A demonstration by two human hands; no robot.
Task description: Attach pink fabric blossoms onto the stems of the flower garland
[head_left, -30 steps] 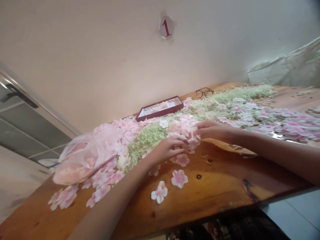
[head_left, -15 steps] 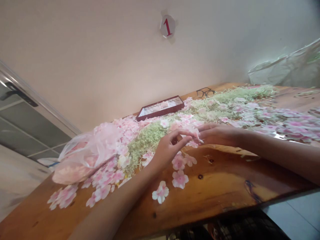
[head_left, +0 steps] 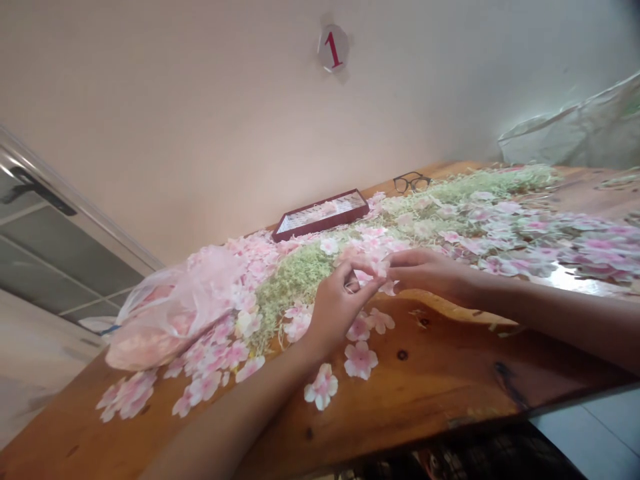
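Observation:
My left hand (head_left: 345,293) pinches a small pink artificial flower (head_left: 380,267) between thumb and index finger. From the right, my right hand (head_left: 425,273) has its fingertips closed on the same flower, and the two hands nearly touch. Fingers hide much of this flower. Below my hands, loose pink-and-white fabric flowers lie on the wood, one flower (head_left: 361,360) face up and another flower (head_left: 321,387) nearer the edge. Beside my left wrist sits a pile of pale green plastic stems (head_left: 295,280).
A wooden table (head_left: 400,413) carries heaped pink petals (head_left: 500,233) on the right. A clear bag of pink petals (head_left: 155,327) lies left. At the wall are a dark red tray (head_left: 320,223) and eyeglasses (head_left: 411,183); a whitish sack (head_left: 565,137) stands far right.
Both hands have drawn slightly closer around the flower. Its pale tip, which showed under the right fingers, is now mostly covered.

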